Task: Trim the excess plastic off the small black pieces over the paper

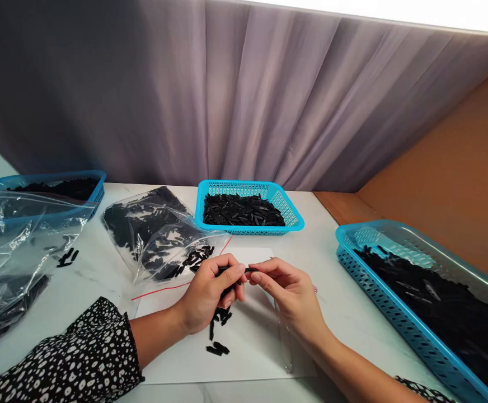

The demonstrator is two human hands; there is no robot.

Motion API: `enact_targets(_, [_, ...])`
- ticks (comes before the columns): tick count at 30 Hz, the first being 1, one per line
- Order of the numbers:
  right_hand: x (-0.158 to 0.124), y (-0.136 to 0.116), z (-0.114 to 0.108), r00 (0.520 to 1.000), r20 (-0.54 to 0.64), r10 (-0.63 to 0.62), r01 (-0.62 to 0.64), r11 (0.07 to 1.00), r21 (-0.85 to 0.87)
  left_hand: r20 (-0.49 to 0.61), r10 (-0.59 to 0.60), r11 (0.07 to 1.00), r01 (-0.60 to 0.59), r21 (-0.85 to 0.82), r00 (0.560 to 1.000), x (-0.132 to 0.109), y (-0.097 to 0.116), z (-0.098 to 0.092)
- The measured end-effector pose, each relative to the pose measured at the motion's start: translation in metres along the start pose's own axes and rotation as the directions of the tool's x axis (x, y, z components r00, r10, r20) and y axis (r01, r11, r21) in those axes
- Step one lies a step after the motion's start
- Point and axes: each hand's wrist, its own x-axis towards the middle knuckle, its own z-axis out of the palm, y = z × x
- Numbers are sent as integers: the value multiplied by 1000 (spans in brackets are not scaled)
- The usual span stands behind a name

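Note:
Near the middle of the head view, my left hand point(214, 288) is closed around small black pieces, some showing below its fingers. My right hand point(290, 285) pinches the right end of a thin black piece point(250, 270) that spans between both hands. Under them lies a white sheet point(252, 347) with loose black pieces point(217, 348) on it. Behind my left hand, a clear zip bag point(151, 229) with a red strip lies flat, with black pieces in it and at its mouth.
A blue basket point(250, 229) of black pieces stands at the back centre. Another large blue basket point(395, 313) is at the right, a third point(101, 193) at the back left. A clear bag point(21, 246) covers the left side, near a few loose pieces point(67, 257).

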Motion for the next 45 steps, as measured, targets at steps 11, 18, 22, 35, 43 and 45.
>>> enact_targets(11, [0,1,-1,998,-12,-67,65,990,-124,-9,67,966,-62,252,998,-1,0,1])
enact_targets(18, [-2,-7,-1,940,55,-336,336,888,-314,7,121,935,-116,336,993,-3,-2,1])
enact_targets(22, [-2,-10,-3,915,100,-391,395,817,-420,18,173,871,-162,464,985,-5,0,0])
enact_targets(35, [1,-21,-6,966,112,-233,258,863,-434,258,515,384,-489,783,818,-4,1,-7])
enact_targets(43, [5,-26,-11,970,215,-111,196,881,-431,385,494,349,-584,733,779,-2,3,-10])
enact_targets(45, [4,-27,-10,968,221,-117,203,883,-422,378,483,378,-578,723,790,-2,4,-9])
